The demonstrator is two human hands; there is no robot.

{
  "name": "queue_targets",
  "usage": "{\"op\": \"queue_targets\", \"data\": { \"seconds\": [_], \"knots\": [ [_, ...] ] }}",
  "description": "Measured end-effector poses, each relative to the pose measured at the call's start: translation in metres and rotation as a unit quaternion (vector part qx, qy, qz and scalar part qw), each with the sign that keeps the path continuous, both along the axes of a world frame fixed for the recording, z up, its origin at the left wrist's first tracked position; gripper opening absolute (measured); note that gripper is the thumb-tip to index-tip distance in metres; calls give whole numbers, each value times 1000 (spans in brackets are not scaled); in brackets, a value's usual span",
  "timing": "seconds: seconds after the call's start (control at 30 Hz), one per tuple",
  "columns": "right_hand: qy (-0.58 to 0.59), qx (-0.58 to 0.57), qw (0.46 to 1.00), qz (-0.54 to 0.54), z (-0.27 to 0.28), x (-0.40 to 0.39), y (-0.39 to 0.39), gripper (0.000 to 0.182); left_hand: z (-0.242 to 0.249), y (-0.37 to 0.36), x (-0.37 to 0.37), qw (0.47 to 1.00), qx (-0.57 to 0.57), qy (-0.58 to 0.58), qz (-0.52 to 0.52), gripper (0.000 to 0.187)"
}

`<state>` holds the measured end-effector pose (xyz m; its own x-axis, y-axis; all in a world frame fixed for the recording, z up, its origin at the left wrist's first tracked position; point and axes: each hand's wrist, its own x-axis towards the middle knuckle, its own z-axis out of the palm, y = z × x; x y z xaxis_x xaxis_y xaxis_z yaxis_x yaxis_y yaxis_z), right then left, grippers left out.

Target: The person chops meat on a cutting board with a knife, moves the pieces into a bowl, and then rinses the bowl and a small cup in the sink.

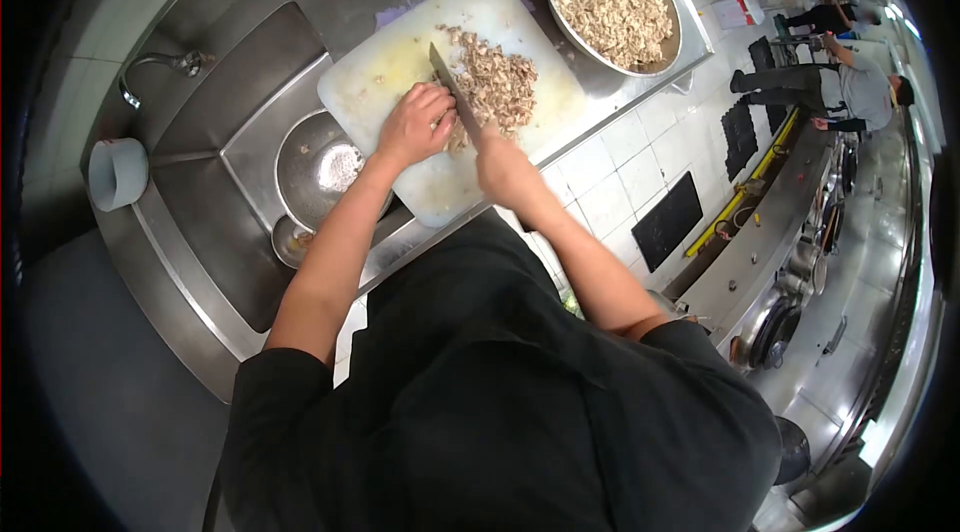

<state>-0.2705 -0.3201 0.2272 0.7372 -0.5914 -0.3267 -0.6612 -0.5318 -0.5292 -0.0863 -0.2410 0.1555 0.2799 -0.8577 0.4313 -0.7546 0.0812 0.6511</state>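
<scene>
A white cutting board (550, 112) lies on the steel counter beside the sink. My right hand (505, 170) is closed round the handle of a knife (455, 97), whose blade reaches across the board. Against the left side of the blade is my left hand (417, 125), its fingers curled together; whatever is under the fingertips is mostly hidden. Chopped brown food (503, 82) is heaped just right of the blade, with small bits near both hands.
Upper right, a large steel bowl (553, 10) holds chopped food. At left are a sink (185, 207) with a metal bowl (300, 177), a faucet (160, 62) and a pale container (118, 174). Two people stand far right, near a cooking line (775, 252).
</scene>
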Motion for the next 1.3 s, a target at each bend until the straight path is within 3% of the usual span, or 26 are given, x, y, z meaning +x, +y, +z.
{"op": "queue_targets", "data": {
  "seconds": [0.13, 0.17, 0.27, 0.4, 0.5, 0.6, 0.7, 0.77, 0.9, 1.0, 1.07, 1.1, 1.23, 1.3],
  "knots": [
    [-35, 38, 999, -6, -11, 36, -29, 24, 2, 0, 1, 1000, 5, 5, -18, 18],
    [-5, 53, 999, 9, 19, 39, -36, 25, 4, 2, 0, 1000, 10, 13, -23, 18],
    [36, 57, 997, 22, 29, 7, -17, 25, 5, 1, -1, 1000, 4, 9, -17, 17],
    [-52, 26, 998, -29, -37, 27, -12, 26, -1, 4, -3, 1000, 11, -10, -7, 18],
    [-73, 20, 997, 18, -14, 41, -52, 26, 5, 0, 2, 1000, 18, -1, -26, 20],
    [-97, 11, 995, -18, 16, 16, -59, 26, 7, 7, -6, 999, 38, -7, 3, 24],
    [-60, 30, 997, -27, 34, -10, -56, 27, 29, 5, -16, 996, 43, -71, 17, 28],
    [-33, 34, 998, -31, 35, -18, -48, 28, 39, 1, -25, 975, 154, -143, -75, 27],
    [-6, 41, 998, -46, 29, -24, -42, 29, 32, -7, -31, 973, 144, -175, -52, 24],
    [-7, 42, 998, -50, 29, -24, -42, 30, 47, -5, -23, 988, 124, -85, -37, 19],
    [0, 43, 998, -52, 32, -24, -44, 30, 56, 3, -4, 988, 155, -2, 28, 17],
    [11, 43, 998, -51, 33, -22, -41, 30, 57, 9, 6, 981, 195, 1, 24, 18],
    [35, 27, 998, -36, 37, -12, -30, 27, 54, 14, 21, 984, 176, -12, -9, 20],
    [39, 23, 999, -24, 47, -5, -22, 26, 49, 9, 18, 996, 53, 72, -4, 18]
  ]
}}
